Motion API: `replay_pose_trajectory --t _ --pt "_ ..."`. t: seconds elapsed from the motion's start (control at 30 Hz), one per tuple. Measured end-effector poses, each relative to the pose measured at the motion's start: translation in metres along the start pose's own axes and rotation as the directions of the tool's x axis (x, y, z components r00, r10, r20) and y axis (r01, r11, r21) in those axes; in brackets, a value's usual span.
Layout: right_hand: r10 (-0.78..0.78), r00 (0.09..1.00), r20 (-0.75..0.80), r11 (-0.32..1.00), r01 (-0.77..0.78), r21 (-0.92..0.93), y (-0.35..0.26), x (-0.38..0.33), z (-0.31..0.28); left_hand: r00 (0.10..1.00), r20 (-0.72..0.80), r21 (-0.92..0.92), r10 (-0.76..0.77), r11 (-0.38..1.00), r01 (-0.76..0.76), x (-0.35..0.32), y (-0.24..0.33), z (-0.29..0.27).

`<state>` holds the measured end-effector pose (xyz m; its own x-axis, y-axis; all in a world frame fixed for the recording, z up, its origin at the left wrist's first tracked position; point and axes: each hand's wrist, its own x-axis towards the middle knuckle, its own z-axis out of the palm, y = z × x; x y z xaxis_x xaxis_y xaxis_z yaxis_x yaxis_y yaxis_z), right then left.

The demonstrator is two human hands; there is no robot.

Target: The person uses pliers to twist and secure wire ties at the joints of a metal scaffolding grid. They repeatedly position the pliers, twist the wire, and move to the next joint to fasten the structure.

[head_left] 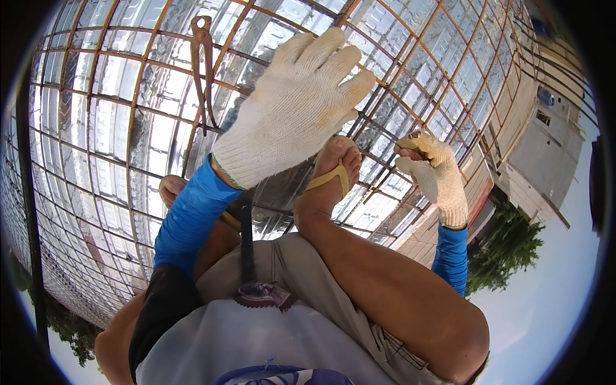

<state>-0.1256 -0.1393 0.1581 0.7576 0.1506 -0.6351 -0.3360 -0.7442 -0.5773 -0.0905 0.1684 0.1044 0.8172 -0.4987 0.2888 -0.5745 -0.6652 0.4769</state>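
Observation:
My left hand (pixel 301 106) wears a white knit work glove and reaches out over the rusty steel bar grid (pixel 240 61). Its fingers are stretched and spread, back of the hand up; whether the palm touches the bars is hidden. To its left, a pair of rusty end-cutting pincers (pixel 201 58) lies on the grid, jaws away from me. My right hand (pixel 433 170), in a similar glove with bare fingertips showing, is over the grid at the right. Its fingers are curled in a pinch; anything between them is too small to make out.
Shiny ribbed metal sheeting (pixel 170 86) lies under the bars. My sandalled foot (pixel 333 170) rests on the grid between my hands. A grey building (pixel 545 154) and a tree (pixel 504 247) stand past the right edge; a dark pole (pixel 32 212) runs along the left.

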Motion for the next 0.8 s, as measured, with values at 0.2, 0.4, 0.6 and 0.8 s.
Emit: replay_pose_trajectory --t 0.2,0.4,0.6,0.8 --pt "-0.337 0.941 0.010 0.698 0.257 -0.669 -0.011 -0.003 -0.032 0.826 0.554 -0.454 -0.100 0.795 0.401 -0.057 0.037 0.048" --pt "-0.539 0.657 -0.527 0.772 0.135 -0.621 -0.024 -0.018 0.021 0.730 0.425 -0.722 -0.535 0.287 0.630 -0.080 0.069 0.079" --pt "0.133 0.901 -0.414 0.787 0.158 0.596 -0.038 0.015 0.029 0.787 0.313 -0.895 -0.532 0.112 0.431 -0.036 0.111 0.082" --pt "-0.160 0.802 -0.576 0.967 0.243 0.070 -0.057 0.043 -0.001 0.817 0.363 -0.925 -0.447 -0.068 0.374 -0.006 0.176 0.083"
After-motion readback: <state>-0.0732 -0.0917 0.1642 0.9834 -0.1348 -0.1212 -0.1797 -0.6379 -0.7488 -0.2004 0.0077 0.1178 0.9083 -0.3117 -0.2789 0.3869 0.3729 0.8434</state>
